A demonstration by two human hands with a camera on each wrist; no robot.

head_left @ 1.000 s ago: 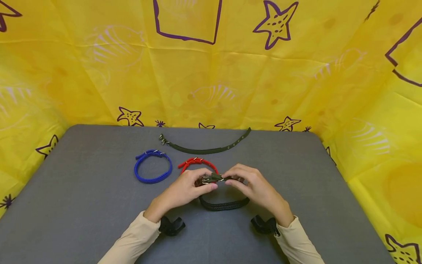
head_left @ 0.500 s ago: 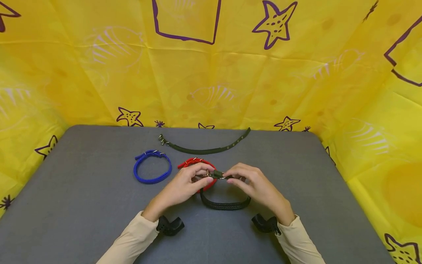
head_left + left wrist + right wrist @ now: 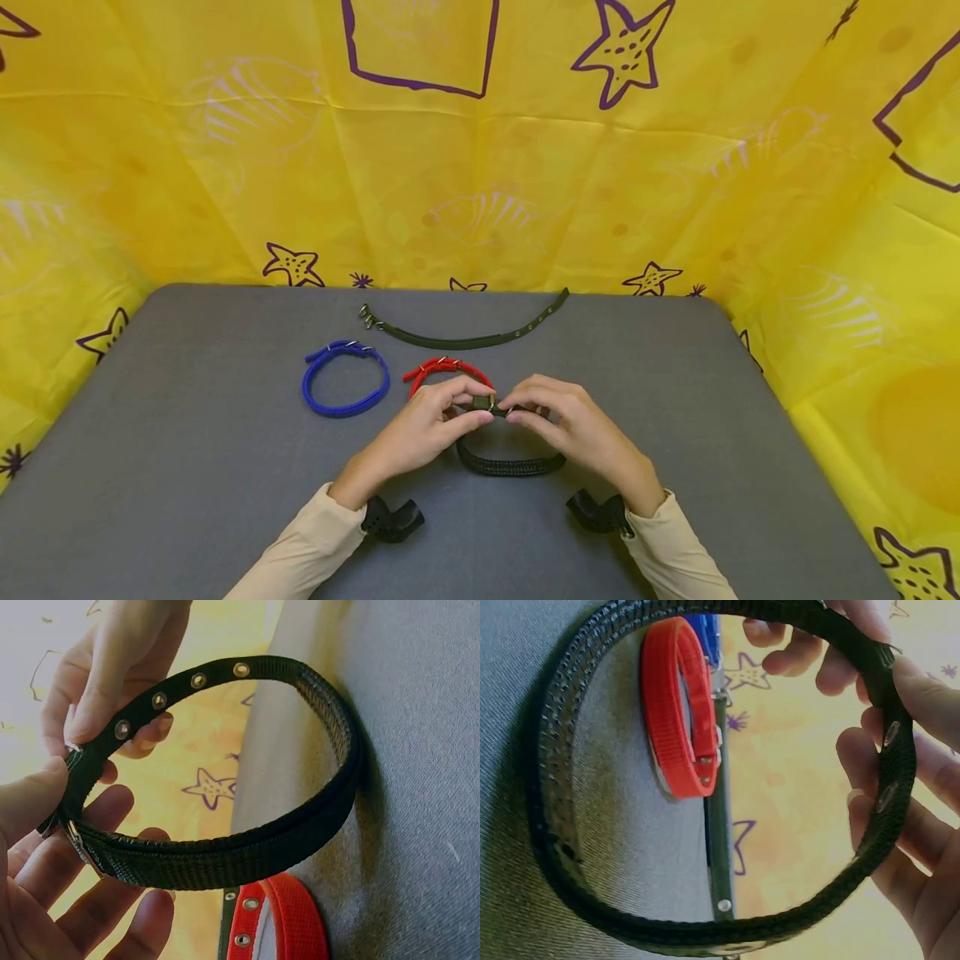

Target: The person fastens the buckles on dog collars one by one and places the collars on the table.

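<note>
A dark green dog collar (image 3: 512, 468), bent into a loop, is held up between both hands, its lower curve close over the table. My left hand (image 3: 435, 417) pinches the buckle end between thumb and fingers. On the other side of the metal fittings, my right hand (image 3: 562, 412) grips the strap with thumb and fingertips. In the left wrist view a metal buckle (image 3: 84, 851) and several eyelets (image 3: 159, 700) show along the strap. The right wrist view shows the collar's ribbed inner lining (image 3: 562, 750). Fingers partly hide the overlap of the strap.
Behind the left hand lies a red collar (image 3: 457, 365), partly covered by it. A blue collar (image 3: 347, 411) rests in a loop to its left. Farther back, another green collar (image 3: 450, 342) lies stretched out on the grey table (image 3: 187, 467). Yellow patterned cloth (image 3: 480, 167) hangs around the back and sides.
My left fingers have shifted along the collar, and the buckle frame now sits farther right, near the right fingertips. The right hand stays almost in place. The other collars have not moved.
</note>
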